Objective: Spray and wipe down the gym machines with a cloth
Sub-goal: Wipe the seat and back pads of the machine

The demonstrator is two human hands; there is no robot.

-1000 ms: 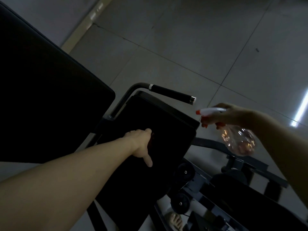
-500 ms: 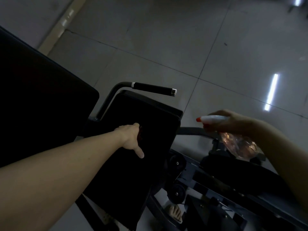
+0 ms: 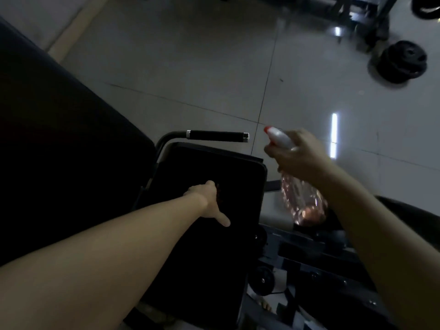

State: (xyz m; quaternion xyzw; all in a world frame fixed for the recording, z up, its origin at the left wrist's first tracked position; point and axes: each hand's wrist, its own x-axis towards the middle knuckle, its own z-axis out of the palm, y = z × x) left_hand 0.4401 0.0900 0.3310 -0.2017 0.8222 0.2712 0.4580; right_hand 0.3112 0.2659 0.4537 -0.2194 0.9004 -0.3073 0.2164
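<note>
My left hand (image 3: pixel 209 201) lies on the black seat pad (image 3: pixel 238 184) of a gym machine, thumb stuck out toward me. A dark reddish cloth (image 3: pixel 218 192) shows faintly under its fingers, which are hidden. My right hand (image 3: pixel 300 158) grips a clear spray bottle (image 3: pixel 302 201) by its neck, just right of the pad. The bottle's white head (image 3: pixel 279 138) with a red tip points left, toward the black handle (image 3: pixel 216 135) above the pad. A large black back pad (image 3: pixel 59 139) fills the left.
Dark machine frame, rollers (image 3: pixel 263 279) and bolts lie below and right of the seat. Weight plates (image 3: pixel 402 61) sit on the tiled floor (image 3: pixel 190 55) at the upper right, beside another machine's legs (image 3: pixel 362 17). A bare foot (image 3: pixel 264 306) shows at the bottom.
My right hand has brought the spray bottle up and closer to the seat pad and handle. My left hand stays on the pad. The view has tilted up, showing more floor.
</note>
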